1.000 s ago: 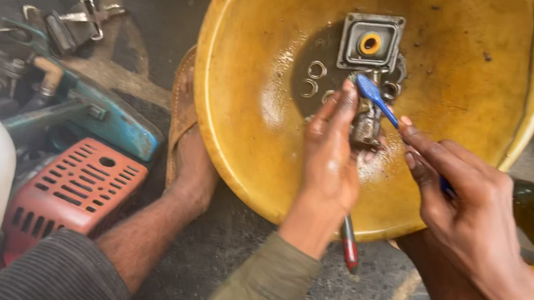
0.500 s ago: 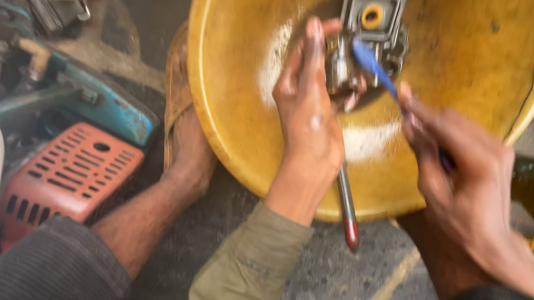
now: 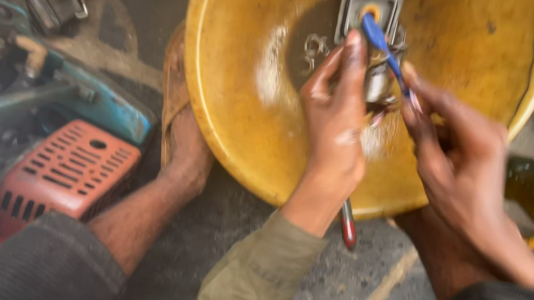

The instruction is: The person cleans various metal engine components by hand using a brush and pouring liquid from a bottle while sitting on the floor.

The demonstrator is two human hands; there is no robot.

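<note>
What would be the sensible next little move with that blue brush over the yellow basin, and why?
Probably another short stroke of the blue brush down the small metal part. The right hand holds the brush with its head just above the part, and the left hand holds that part over the yellow basin, where drips would fall.

Glossy yellow plastic basin (image 3: pixel 227 128) (scuffed, stained inside) holds dull grey metal engine part (image 3: pixel 373 4); blue plastic-looking brush (image 3: pixel 384 46); rough concrete ground (image 3: pixel 184 289).

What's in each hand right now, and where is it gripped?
The right hand holds a blue brush by its handle end. The left hand grips a small metal part at its side, over the yellow basin.
</note>
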